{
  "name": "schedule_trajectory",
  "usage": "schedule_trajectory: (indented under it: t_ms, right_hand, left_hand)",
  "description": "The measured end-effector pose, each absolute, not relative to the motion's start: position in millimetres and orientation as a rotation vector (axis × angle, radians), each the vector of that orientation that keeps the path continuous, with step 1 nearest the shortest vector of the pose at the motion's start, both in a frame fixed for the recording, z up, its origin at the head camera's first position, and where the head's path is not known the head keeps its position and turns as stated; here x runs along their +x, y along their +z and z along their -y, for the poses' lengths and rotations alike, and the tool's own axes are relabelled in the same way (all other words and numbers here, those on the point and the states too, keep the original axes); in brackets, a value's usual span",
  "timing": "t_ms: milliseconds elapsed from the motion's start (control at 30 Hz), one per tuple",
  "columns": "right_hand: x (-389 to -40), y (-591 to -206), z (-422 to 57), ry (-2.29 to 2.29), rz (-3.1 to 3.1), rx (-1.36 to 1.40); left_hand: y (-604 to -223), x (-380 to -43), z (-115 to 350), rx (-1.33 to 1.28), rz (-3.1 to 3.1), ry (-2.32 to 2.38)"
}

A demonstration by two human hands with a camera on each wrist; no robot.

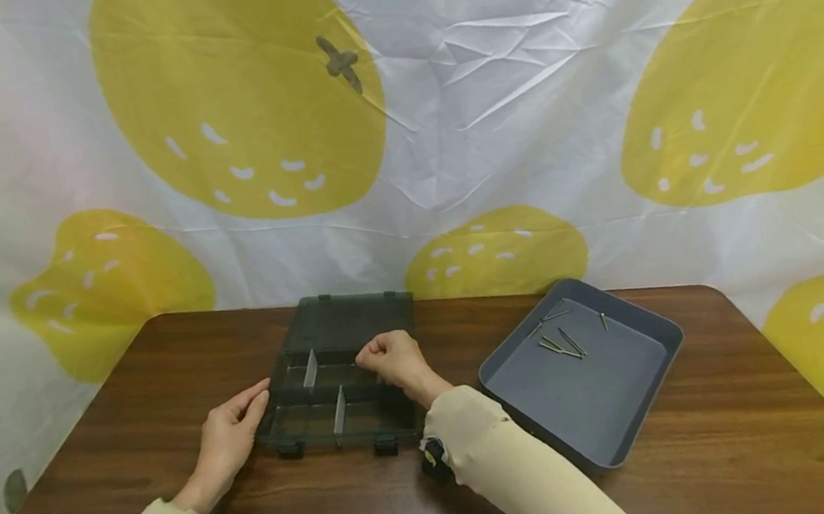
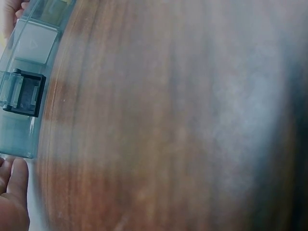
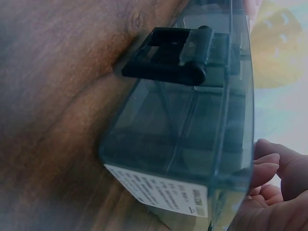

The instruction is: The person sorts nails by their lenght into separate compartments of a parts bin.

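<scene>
An open, dark green, translucent plastic compartment box is resting on the left part of the brown wood-grain desk. Its lid is lying back on the far side, and pale upright dividers are splitting its rows into compartments. Two black latches are projecting from the near wall.

The right hand is hovering over the far right compartment, coming across the box from its right side. Its grip is drawing thumb and fingertips together (whether a small part is sitting between them, the views cannot tell). The left hand is touching the box's left wall with extended fingers; its grip is steadying, by appearance, rather than clenching.

To the right of the box, and apart from it, a grey rectangular shallow tray is standing aslant. Slender brass-coloured metal screws are lying in its far half, their long axes pointing in differing directions. Governing relation: the compartment is lying directly beneath the right grip, while the screws are lying well off to its right; the right hand is being the nearer to both.

Behind the desk, a white cloth with yellow fruit shapes is hanging.
</scene>
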State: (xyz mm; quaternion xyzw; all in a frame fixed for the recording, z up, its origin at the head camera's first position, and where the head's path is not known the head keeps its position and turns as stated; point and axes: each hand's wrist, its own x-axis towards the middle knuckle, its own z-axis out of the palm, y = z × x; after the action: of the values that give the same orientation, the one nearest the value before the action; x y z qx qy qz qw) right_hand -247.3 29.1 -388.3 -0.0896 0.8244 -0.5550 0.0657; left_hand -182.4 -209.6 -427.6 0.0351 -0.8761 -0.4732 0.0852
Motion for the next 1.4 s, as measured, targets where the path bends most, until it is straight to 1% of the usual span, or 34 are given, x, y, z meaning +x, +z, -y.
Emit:
schedule_trajectory:
  t_ms: [367, 633, 1033, 1200, 1400]
  right_hand:
    - [-248, -387, -37, -1.851, -2.348, -0.205]
    - [-248, -377, -65, -1.907, -2.346, -0.135]
    - [-259, -359, -137, -1.97, -2.39, 0.062]
    - [-266, -355, -177, -2.025, -2.388, 0.158]
    - [-269, -360, -231, -2.02, -2.405, 0.34]
  left_hand:
    - [-428, -183, 209, 0.103, 2.612, -1.378]
    - [-429, -183, 209, 0.088, 2.604, -1.345]
    - [-430, -183, 209, 0.099, 2.608, -1.343]
    - [-430, -183, 208, 0.093, 2.604, -1.332]
    - [-430, -182, 206, 0.09, 2.596, -1.329]
